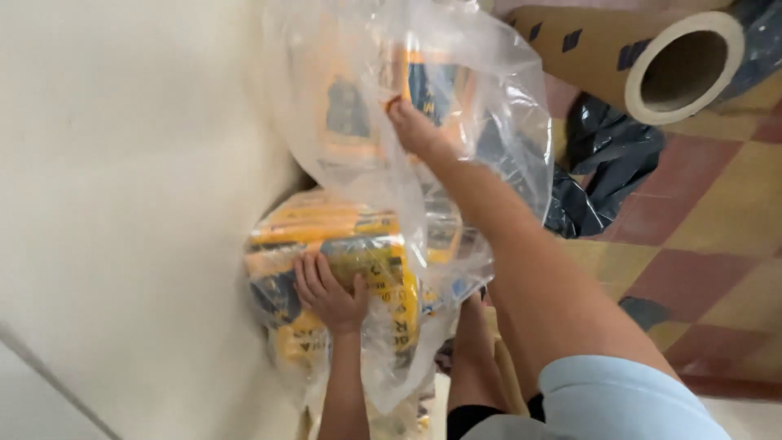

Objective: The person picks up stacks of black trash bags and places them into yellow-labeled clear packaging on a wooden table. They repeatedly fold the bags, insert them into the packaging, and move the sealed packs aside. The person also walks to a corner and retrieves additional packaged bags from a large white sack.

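The right hand [411, 122] is up high, pinching the clear bag [489, 98] at its upper part, fingers closed on the film. Down low, the left hand [330, 293] lies flat and spread against the yellow packs [342, 236] inside the bag, pressing through the plastic rather than gripping; the palm is open, fingers fanned. The key relation: the packs sit below and to the left of the raised grip, against the pale wall [122, 204], so the bag runs lengthwise from the upper hand down to the stack, and the left hand is plainly the nearer one to the packs. More yellow-and-blue packs [423, 81] show through the film just by the right hand. Off to the right, a cardboard tube [635, 57] lies on the checkered floor [717, 212], open end toward the camera, with black plastic [603, 163] crumpled beneath it, well apart from both hands. The person's knee [472, 342] stands just behind the bag's lower edge, crowding it.
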